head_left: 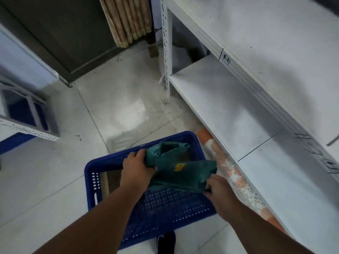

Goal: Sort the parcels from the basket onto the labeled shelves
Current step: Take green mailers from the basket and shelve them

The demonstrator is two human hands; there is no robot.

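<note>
While both hands hold it above a blue basket, a dark green parcel [180, 167] sits at the centre of the view. It is a soft plastic mailing bag, crumpled and creased, folded over at its far end, with a small yellow sticker on its upper face. The left hand [136, 168] has its grip closed on the parcel's left edge, fingers curled over the wrinkled plastic. The right hand [219, 191] has its grip closed on the near right corner, pinching the bag between thumb and fingers.

The basket [91, 173] is rectangular, made of hard blue plastic, with walls and bottom pierced by rows of small slots. It stands on the floor [110, 99], which is laid with pale, glossy tiles that show some dark specks. Inside the basket, under the left hand, lies something flat and brown, like cardboard; what it is cannot be told.

To the right of the basket stands a white metal shelf rack [229, 110] with smooth, dusty boards and a post punched with holes. A small handwritten label [225, 58] is stuck on the front edge of the upper board; the writing is too blurred to read. Between the basket and the rack lies a strip patterned in orange and white [236, 178]. A dark shoe [166, 242] shows at the bottom edge.
</note>
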